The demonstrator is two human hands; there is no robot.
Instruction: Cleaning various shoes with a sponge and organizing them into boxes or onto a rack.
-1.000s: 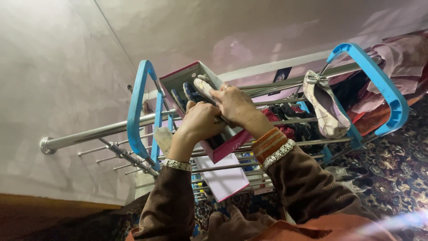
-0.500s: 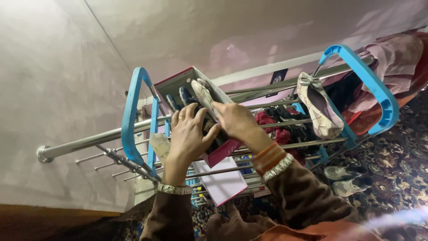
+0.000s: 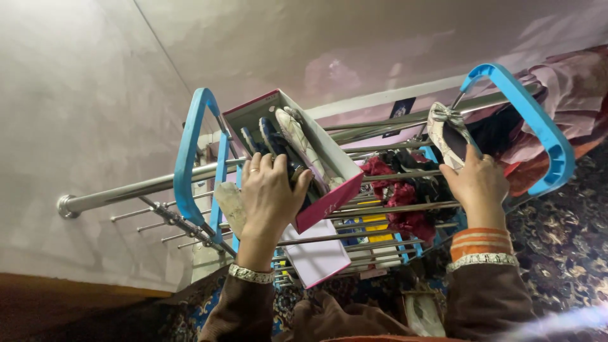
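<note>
Overhead, head view: the left hand (image 3: pixel 271 193) is laid flat with fingers spread against the near side of an open shoe box (image 3: pixel 329 166), pink on the outside and grey-white inside, which sits tilted on the top rails of a metal shoe rack (image 3: pixel 126 189) with blue plastic end frames (image 3: pixel 190 158). That hand presses on the box and the shoes in it rather than closing around anything; fingers extended, a ring on one finger, a beaded bracelet at the wrist. Inside the box, standing on edge: a pale patterned flat shoe (image 3: pixel 303 144) toward the right wall, and dark blue shoes (image 3: pixel 269 136) to its left, touching the left hand's fingertips. The right hand (image 3: pixel 478 183) is well apart from the box, at the right end of the rack, fingers curled around the heel end of a second pale patterned flat shoe (image 3: pixel 445 130) with a bow at the toe; the shoe lies on the top rails, toe pointing away, just beside the right blue end frame (image 3: pixel 538 120). Orange-striped cuff and beaded bracelet at the right wrist. Below the box, on a lower tier, a white box lid with pink edge (image 3: pixel 313 256). Red cloth items (image 3: pixel 399 196) lie on the middle rails between the two hands. Patterned carpet (image 3: pixel 570 234) under the rack; pale wall (image 3: pixel 82 95) behind it.
</note>
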